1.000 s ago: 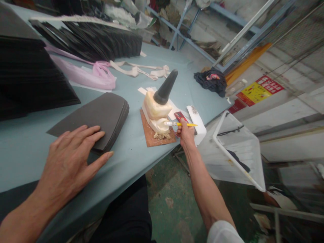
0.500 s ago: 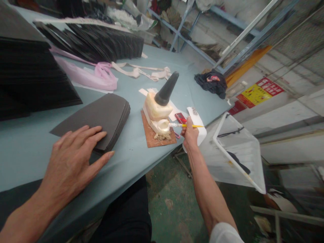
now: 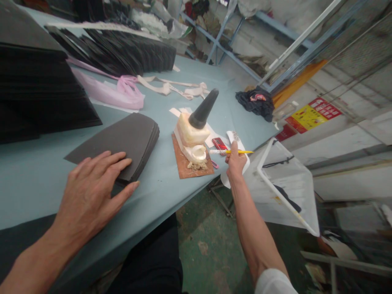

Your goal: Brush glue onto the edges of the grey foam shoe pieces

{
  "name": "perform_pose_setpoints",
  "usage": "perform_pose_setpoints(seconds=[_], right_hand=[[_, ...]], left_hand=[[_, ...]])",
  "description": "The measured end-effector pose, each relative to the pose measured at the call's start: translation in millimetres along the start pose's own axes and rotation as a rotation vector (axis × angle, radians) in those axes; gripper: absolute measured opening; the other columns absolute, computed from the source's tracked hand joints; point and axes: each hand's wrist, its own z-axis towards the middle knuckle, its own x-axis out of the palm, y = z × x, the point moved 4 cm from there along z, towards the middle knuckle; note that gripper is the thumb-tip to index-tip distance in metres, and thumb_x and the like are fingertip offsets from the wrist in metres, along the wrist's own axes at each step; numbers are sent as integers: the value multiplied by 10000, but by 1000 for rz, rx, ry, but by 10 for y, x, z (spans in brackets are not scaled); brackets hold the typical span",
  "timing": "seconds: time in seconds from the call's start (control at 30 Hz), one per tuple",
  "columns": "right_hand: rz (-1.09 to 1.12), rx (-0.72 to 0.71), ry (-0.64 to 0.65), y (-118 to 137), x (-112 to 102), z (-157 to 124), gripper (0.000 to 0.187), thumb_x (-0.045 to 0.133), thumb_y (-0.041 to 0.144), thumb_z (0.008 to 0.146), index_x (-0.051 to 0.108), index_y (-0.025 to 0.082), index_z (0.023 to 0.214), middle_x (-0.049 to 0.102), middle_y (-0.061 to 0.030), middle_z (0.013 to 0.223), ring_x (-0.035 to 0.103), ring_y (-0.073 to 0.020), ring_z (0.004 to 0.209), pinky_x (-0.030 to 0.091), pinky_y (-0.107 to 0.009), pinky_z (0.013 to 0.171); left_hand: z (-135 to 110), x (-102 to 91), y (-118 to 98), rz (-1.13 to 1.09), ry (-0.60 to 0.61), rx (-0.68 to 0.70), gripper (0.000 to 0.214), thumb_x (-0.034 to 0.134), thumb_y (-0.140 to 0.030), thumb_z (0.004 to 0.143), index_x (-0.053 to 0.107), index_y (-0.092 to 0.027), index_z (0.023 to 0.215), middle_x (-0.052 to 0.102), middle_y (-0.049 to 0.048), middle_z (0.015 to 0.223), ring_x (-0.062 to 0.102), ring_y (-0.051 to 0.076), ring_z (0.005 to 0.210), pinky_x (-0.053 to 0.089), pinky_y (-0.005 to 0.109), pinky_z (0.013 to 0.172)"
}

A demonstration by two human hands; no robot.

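My left hand (image 3: 94, 185) lies with spread fingers on the near edge of a stack of dark grey sheets (image 3: 125, 141). Between thumb and forefinger, my right hand (image 3: 235, 162) grips a thin brush (image 3: 245, 152) with a yellow handle and a whitish end pointing left. That end is just right of the opening of a cream glue pot (image 3: 192, 130), apart from it. The pot has a tall black cone-shaped cap (image 3: 205, 108) and stands on a brown board (image 3: 182, 169). Dried, lumpy residue (image 3: 197, 164) sits below its opening.
A tall black stack (image 3: 39, 90) and a fanned row of black pieces (image 3: 131, 51) occupy the table's far left, beside pink plastic wrap (image 3: 107, 90). A red box (image 3: 219, 143) lies behind the brush. Off the table's right edge stands a translucent bin (image 3: 288, 183). Dark cloth (image 3: 255, 102) lies at the far corner.
My right hand has drawn the brush a little to the right, so its tip has come away from the pot's opening. The left hand stays on the grey stack.
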Motion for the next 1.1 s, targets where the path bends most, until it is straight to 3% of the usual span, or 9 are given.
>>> perform_pose_setpoints(seconds=[0.17, 0.3, 0.47, 0.6, 0.8, 1.1], right_hand=[[87, 63, 57, 138, -37, -249, 700, 878, 804, 622, 484, 227, 675, 476, 125, 458, 399, -31, 398, 337, -157, 379], [201, 150, 199, 283, 83, -643, 742, 921, 814, 521, 558, 217, 769, 455, 149, 456, 390, -32, 393, 366, -151, 386], [285, 231, 377, 462, 317, -1241, 649, 920, 750, 632, 587, 217, 792, 458, 140, 459, 437, -42, 385, 379, -154, 398], [312, 272, 437, 480, 467, -1558, 611, 927, 708, 657, 586, 219, 791, 459, 136, 470, 454, -45, 403, 348, -152, 403], [294, 240, 484, 388, 589, -1718, 557, 863, 695, 767, 563, 233, 847, 473, 135, 518, 487, -58, 434, 373, -162, 411], [196, 88, 629, 332, 683, -1873, 495, 759, 696, 889, 669, 211, 925, 656, 68, 617, 609, -79, 500, 497, -194, 500]], left_hand=[[-27, 28, 17, -10, 24, -16, 470, 491, -490, 1068, 593, -196, 1420, 641, 193, 1534, 549, 435, 1479, 433, 676, 1199], [-47, 11, 29, -31, 11, -2, 500, 517, -513, 1047, 603, -202, 1428, 645, 177, 1539, 566, 430, 1465, 450, 664, 1181], [-42, -69, 55, -99, 32, -16, 514, 501, -576, 1063, 626, -213, 1405, 665, 152, 1525, 576, 397, 1467, 461, 625, 1187], [9, -172, 103, -251, 32, -92, 480, 460, -555, 1089, 668, -209, 1350, 724, 127, 1440, 642, 344, 1396, 493, 556, 1169], [133, -249, 195, -346, 65, -148, 371, 479, -420, 1073, 708, -206, 1272, 761, 95, 1365, 693, 293, 1301, 518, 499, 1146], [259, -233, 290, -264, 82, -62, 360, 469, -373, 1056, 748, -192, 1193, 768, 124, 1351, 695, 299, 1302, 523, 509, 1170]])
